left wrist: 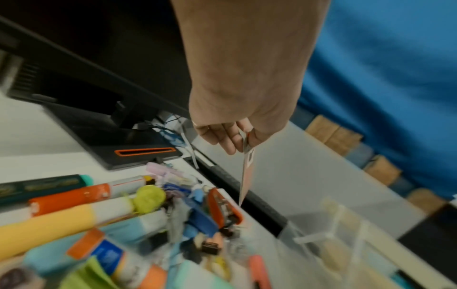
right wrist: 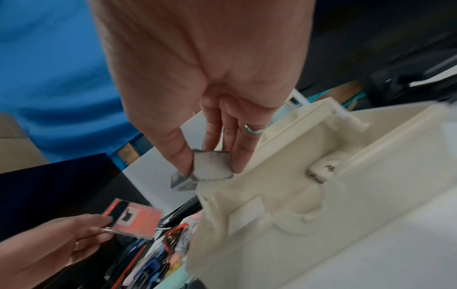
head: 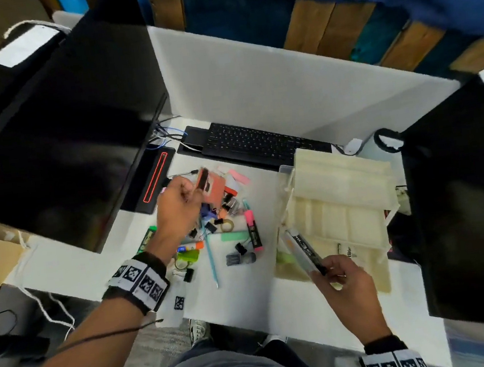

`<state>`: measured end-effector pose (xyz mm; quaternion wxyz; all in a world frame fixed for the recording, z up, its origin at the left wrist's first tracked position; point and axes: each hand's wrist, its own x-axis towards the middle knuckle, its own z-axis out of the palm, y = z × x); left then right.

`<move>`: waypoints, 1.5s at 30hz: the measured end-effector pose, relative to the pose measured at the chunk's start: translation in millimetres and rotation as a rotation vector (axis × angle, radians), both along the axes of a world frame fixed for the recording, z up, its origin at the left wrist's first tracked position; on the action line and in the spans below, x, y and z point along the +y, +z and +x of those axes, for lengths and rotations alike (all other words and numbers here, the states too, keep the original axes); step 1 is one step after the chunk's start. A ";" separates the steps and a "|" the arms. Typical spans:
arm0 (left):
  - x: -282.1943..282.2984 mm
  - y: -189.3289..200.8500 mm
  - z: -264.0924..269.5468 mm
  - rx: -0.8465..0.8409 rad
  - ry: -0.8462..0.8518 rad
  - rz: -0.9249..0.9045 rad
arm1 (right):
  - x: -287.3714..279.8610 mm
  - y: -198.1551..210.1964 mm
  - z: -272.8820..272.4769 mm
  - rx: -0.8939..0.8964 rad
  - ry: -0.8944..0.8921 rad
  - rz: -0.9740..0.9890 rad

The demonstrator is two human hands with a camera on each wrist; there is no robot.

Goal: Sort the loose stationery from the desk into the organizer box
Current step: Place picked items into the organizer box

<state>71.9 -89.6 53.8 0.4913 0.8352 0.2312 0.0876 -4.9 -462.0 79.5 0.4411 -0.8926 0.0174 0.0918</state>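
Observation:
My left hand (head: 177, 205) pinches a flat salmon-coloured packet (head: 209, 186) with black markings, lifted above the pile of loose stationery (head: 224, 230); the packet (right wrist: 133, 221) also shows in the right wrist view, and edge-on as a thin packet (left wrist: 247, 172) in the left wrist view. My right hand (head: 343, 280) grips a long clear rectangular case (head: 304, 251) with a dark end, held over the near left corner of the cream organizer box (head: 341, 202). Thumb and fingers clamp the case's end (right wrist: 210, 168) beside the organizer's wall (right wrist: 321, 185).
A black keyboard (head: 254, 143) lies behind the pile, a dark monitor (head: 60, 142) stands at the left, and another dark screen (head: 464, 204) at the right. On the desk lie a pink highlighter (head: 253, 233), a teal pen (head: 211, 261), binder clips and glue sticks (left wrist: 74, 195).

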 end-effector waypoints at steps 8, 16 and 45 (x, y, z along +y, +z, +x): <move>-92.3 42.9 -22.0 -0.094 -0.093 -0.326 | -70.9 -7.3 -17.7 -0.010 -0.175 -0.067; -141.8 27.9 -38.5 0.013 -0.105 -0.332 | -64.7 -62.1 17.8 -0.065 -0.176 -0.113; -218.6 -9.1 -45.5 0.238 -0.335 -0.136 | -46.3 -51.5 41.9 0.287 0.180 0.219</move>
